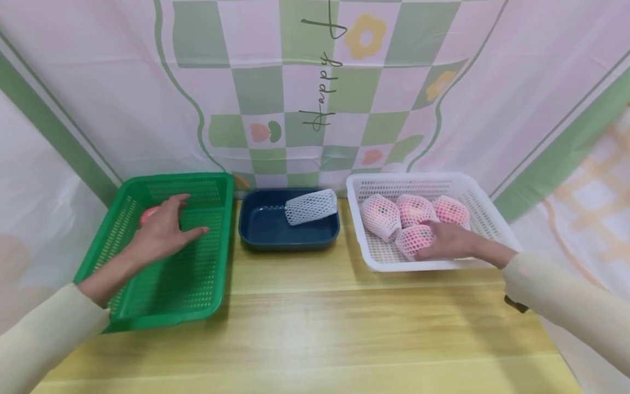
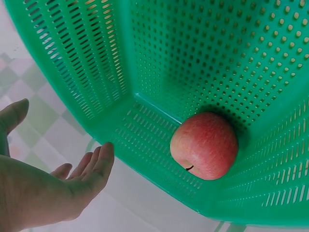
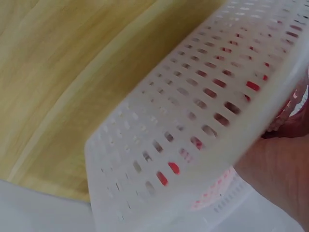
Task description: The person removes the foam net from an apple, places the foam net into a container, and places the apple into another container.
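A bare red apple (image 2: 205, 146) lies in the far left corner of the green basket (image 1: 223, 246). Over that basket hovers my left hand (image 1: 159, 227), fingers spread and thumb apart, holding nothing; the left wrist view shows a gap between it and the apple. On the right, my right hand (image 1: 450, 241) reaches into the white basket (image 1: 366, 254) and grips the nearest net-wrapped apple (image 1: 415, 241). Other apples in pinkish foam nets (image 1: 381, 214) sit beside and behind it. In the right wrist view the basket's wall hides most of the fingers.
Between the baskets stands a dark blue tray (image 1: 266, 224) with an empty white foam net (image 1: 311, 207) lying across its right side. All three containers are on a wooden table (image 1: 315, 323), against a checked cloth (image 1: 305, 87) hanging behind.
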Demonstrator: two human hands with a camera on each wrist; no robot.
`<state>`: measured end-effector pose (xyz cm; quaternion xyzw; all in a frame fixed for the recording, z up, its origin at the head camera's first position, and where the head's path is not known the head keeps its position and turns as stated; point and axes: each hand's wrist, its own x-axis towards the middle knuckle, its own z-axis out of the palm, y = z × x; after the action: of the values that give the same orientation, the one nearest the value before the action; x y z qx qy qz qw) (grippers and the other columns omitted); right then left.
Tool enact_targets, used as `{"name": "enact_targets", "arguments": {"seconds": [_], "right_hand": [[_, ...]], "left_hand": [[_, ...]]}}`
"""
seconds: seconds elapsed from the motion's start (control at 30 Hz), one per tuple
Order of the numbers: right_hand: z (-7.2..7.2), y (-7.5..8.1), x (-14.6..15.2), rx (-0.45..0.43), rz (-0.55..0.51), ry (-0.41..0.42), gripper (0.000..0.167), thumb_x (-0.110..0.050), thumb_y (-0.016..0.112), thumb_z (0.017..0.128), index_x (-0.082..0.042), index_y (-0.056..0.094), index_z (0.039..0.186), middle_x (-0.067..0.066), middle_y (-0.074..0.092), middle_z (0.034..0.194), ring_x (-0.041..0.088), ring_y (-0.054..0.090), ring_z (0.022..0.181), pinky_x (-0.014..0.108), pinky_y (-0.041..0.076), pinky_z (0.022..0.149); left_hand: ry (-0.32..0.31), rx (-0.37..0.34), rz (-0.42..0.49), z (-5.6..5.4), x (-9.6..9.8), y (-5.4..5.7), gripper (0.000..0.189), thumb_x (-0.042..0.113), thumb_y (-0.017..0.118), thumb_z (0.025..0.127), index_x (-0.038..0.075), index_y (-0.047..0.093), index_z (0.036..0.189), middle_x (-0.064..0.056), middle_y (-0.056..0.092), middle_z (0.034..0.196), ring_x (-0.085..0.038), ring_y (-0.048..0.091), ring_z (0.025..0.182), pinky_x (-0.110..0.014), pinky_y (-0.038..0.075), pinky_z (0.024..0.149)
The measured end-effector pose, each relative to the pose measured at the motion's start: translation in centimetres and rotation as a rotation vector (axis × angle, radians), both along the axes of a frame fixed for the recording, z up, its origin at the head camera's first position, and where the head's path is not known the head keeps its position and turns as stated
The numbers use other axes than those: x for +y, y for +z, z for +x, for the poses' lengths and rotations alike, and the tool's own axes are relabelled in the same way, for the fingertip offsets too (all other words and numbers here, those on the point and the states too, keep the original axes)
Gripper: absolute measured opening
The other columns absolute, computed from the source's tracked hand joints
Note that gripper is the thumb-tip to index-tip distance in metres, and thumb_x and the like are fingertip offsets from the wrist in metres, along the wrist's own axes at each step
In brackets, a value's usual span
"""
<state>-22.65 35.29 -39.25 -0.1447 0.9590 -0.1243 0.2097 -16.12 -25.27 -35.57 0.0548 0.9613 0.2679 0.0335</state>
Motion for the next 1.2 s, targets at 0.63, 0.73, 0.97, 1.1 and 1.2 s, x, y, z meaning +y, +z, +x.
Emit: {"name": "enact_targets", "arguments": {"seconds": [0.63, 0.73, 0.97, 1.1, 1.2], "right_hand": [[0.6, 4.4, -1.0, 0.049, -0.033, 0.004, 0.090, -0.055, 0.088, 0.079, 0.016, 0.057, 0.126, 0.010, 0.065, 0.085, 0.021, 0.059, 0.074, 0.042, 0.060, 0.071], [0.9, 5.3, -1.6, 0.083, -0.045, 0.003, 0.081, -0.052, 0.089, 0.078, 0.011, 0.059, 0.120, 0.009, 0.064, 0.085, 0.020, 0.058, 0.071, 0.039, 0.058, 0.064], [1.3, 7.0, -2.9, 0.126, -0.112, 0.008, 0.065, -0.044, 0.091, 0.079, 0.000, 0.061, 0.115, 0.005, 0.066, 0.086, 0.018, 0.061, 0.069, 0.031, 0.055, 0.055], [1.6, 8.0, -3.7, 0.149, -0.113, 0.009, 0.066, -0.045, 0.091, 0.079, 0.000, 0.060, 0.116, 0.005, 0.066, 0.085, 0.019, 0.060, 0.067, 0.032, 0.054, 0.054], [2.0, 8.6, -4.4, 0.168, -0.119, 0.025, 0.070, -0.046, 0.091, 0.078, 0.001, 0.060, 0.119, 0.005, 0.067, 0.087, 0.019, 0.061, 0.070, 0.032, 0.055, 0.056]], "left_hand": [[-0.036, 0.042, -0.008, 0.7, 1.1, 0.1, 0.090, 0.034, 0.076, 0.099, -0.011, 0.027, 0.159, -0.040, 0.045, 0.150, -0.056, 0.051, 0.132, -0.067, 0.054, 0.092], [-0.038, 0.048, -0.004, 0.8, 1.3, 0.2, 0.087, 0.032, 0.075, 0.099, -0.010, 0.028, 0.159, -0.039, 0.046, 0.150, -0.055, 0.052, 0.132, -0.066, 0.054, 0.091], [-0.054, 0.057, 0.000, 1.2, 1.7, 0.3, 0.085, 0.033, 0.075, 0.100, -0.010, 0.031, 0.159, -0.037, 0.050, 0.148, -0.053, 0.054, 0.131, -0.066, 0.055, 0.093], [-0.071, 0.066, 0.007, 1.4, 2.2, 0.3, 0.081, 0.029, 0.075, 0.100, -0.010, 0.033, 0.157, -0.035, 0.051, 0.149, -0.052, 0.054, 0.133, -0.067, 0.052, 0.099], [-0.090, 0.082, 0.021, 1.7, 2.6, 0.4, 0.077, 0.027, 0.075, 0.099, -0.010, 0.037, 0.155, -0.034, 0.052, 0.148, -0.051, 0.055, 0.132, -0.067, 0.051, 0.102]]}}
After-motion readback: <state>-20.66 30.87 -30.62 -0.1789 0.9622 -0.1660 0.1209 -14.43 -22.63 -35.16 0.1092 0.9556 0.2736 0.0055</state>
